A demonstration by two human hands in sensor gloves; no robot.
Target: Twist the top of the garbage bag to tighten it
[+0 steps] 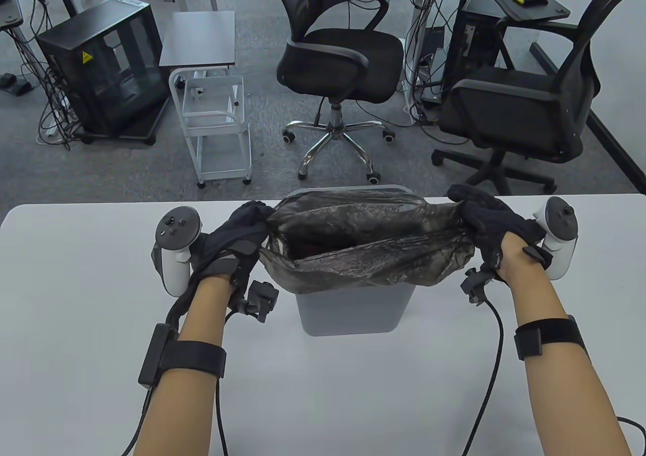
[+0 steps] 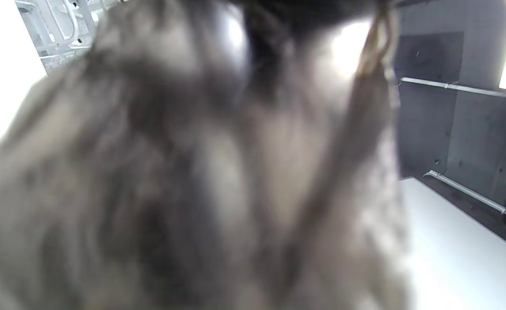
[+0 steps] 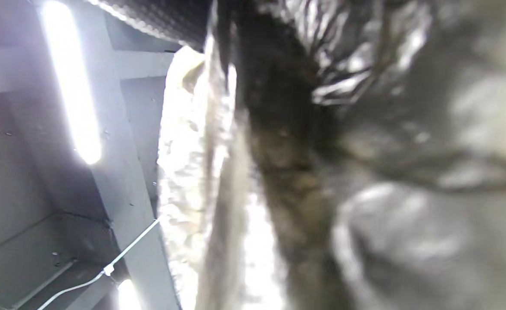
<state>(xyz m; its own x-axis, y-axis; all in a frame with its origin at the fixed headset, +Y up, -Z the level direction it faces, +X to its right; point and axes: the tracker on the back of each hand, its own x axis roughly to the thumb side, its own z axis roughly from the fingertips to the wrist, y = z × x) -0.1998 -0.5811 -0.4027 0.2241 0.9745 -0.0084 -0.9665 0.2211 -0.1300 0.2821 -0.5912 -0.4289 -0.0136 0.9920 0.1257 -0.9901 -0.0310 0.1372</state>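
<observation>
A thin dark garbage bag [image 1: 368,254] sits in a grey bin [image 1: 353,315] on the white table [image 1: 75,299]. The bag's top is lifted clear of the bin rim and stretched wide, with its mouth open in the middle. My left hand [image 1: 247,226] grips the bag's left end and my right hand [image 1: 477,216] grips its right end. Something dark red lies inside the bag. In the left wrist view the blurred bag film [image 2: 192,172] fills the frame. In the right wrist view the crinkled bag film [image 3: 321,150] hangs close to the lens.
Beyond the table's far edge stand two black office chairs [image 1: 343,57] [image 1: 525,103], a white wire cart [image 1: 217,123] and a black cabinet [image 1: 106,67]. Sensor cables [image 1: 489,365] trail from both wrists over the table.
</observation>
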